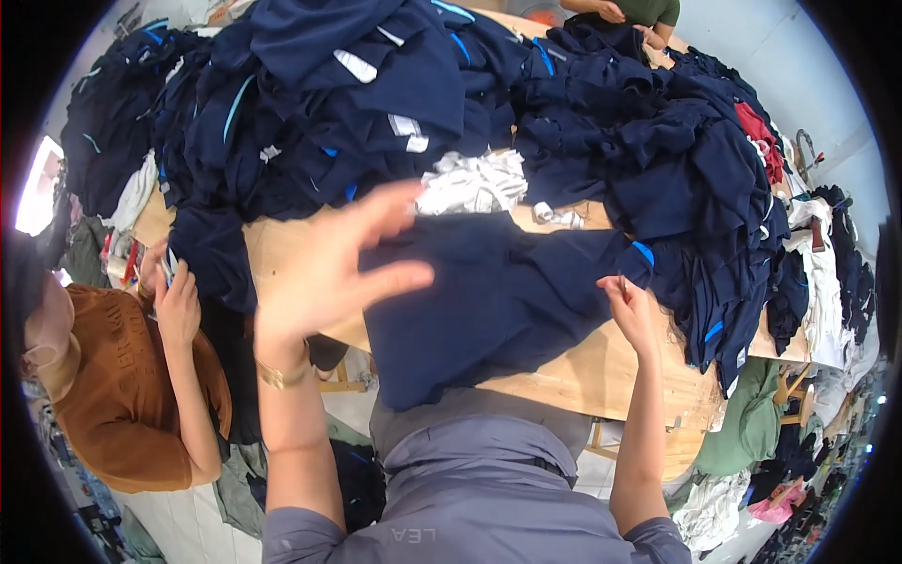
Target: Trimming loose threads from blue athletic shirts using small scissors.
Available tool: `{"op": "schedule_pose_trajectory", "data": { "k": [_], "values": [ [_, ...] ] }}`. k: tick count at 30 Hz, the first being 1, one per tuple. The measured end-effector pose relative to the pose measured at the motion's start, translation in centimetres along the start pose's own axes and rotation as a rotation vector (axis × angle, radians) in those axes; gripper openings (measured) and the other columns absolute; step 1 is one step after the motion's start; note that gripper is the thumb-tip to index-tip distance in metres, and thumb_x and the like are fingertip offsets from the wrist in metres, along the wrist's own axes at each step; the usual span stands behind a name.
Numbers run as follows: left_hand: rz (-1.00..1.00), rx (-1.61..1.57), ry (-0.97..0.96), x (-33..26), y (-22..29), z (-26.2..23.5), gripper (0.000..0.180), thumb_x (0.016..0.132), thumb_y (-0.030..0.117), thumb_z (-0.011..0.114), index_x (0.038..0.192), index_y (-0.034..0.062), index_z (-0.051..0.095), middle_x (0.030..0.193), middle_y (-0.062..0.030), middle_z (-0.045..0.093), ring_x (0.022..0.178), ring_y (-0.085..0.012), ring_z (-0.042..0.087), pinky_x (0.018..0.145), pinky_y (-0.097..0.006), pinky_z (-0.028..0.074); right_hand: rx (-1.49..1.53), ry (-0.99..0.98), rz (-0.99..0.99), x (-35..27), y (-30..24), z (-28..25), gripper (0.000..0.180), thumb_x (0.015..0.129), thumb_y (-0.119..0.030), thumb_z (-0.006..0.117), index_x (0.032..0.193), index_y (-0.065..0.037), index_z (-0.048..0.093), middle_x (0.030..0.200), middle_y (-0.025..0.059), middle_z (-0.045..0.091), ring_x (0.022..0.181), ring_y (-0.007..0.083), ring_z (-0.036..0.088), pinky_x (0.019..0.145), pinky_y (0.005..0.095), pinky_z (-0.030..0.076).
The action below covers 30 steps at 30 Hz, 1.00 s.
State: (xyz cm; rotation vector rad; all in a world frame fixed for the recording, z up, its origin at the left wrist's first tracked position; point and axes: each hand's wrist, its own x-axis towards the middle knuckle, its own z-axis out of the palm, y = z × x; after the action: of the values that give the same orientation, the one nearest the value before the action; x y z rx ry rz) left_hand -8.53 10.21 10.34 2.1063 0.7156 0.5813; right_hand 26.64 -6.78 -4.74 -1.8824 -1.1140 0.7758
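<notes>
Navy garment (pixel 489 301) is lying flat at wooden table's (pixel 601 376) near edge. Right hand (pixel 628 305) is pinching its right edge w/ fingertips; left hand (pixel 329 273) is hovering open above, fingers spread, holding nothing.

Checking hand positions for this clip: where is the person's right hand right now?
In the head view the right hand is right of centre, pinching the right edge of the navy garment spread on the wooden table, beside the dark clothing heap.

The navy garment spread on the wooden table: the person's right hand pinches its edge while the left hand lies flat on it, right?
Not quite. In the head view the right hand does pinch the navy garment on the wooden table, but the left hand is raised above it, fingers spread.
</notes>
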Motion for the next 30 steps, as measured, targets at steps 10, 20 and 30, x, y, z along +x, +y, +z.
{"op": "schedule_pose_trajectory", "data": {
  "k": [10,20,30],
  "values": [
    [0.519,0.155,0.888,5.4,6.4,1.1,0.037,0.071,0.004,0.068,0.106,0.0022,0.057,0.098,-0.0034,0.058,0.079,-0.0123,0.054,0.075,-0.025,0.045,-0.175,-0.012,-0.079,-5.5,-2.5,2.3,0.011,0.084,-0.01,0.058,0.09,-0.002,0.062,0.062,0.0023,0.055,0.055,0.0047,0.045,0.049,0.021,0.036],
    [-0.087,0.388,-0.08,-6.1,-8.7,15.5,0.026,0.071,0.02,0.071,0.086,0.0067,0.055,0.071,-0.0079,0.052,0.068,-0.0254,0.056,0.059,-0.033,0.047,-0.418,-0.336,-0.459,-9.3,-0.9,11.3,0.037,0.068,-0.008,0.063,0.105,-0.013,0.06,0.074,0.0083,0.058,0.056,0.025,0.059,0.051,0.0341,0.048],
    [-0.322,-0.057,-0.049,-3.4,-1.5,13.0,0.021,0.076,0.021,0.069,0.069,0.0052,0.058,0.058,-0.005,0.056,0.052,-0.0128,0.055,0.049,-0.027,0.042,-0.284,0.097,-0.542,-5.8,-4.0,10.4,0.025,0.06,-0.007,0.066,0.084,-0.007,0.06,0.07,0.0048,0.051,0.054,0.0207,0.055,0.048,0.0305,0.043]
  ]
}}
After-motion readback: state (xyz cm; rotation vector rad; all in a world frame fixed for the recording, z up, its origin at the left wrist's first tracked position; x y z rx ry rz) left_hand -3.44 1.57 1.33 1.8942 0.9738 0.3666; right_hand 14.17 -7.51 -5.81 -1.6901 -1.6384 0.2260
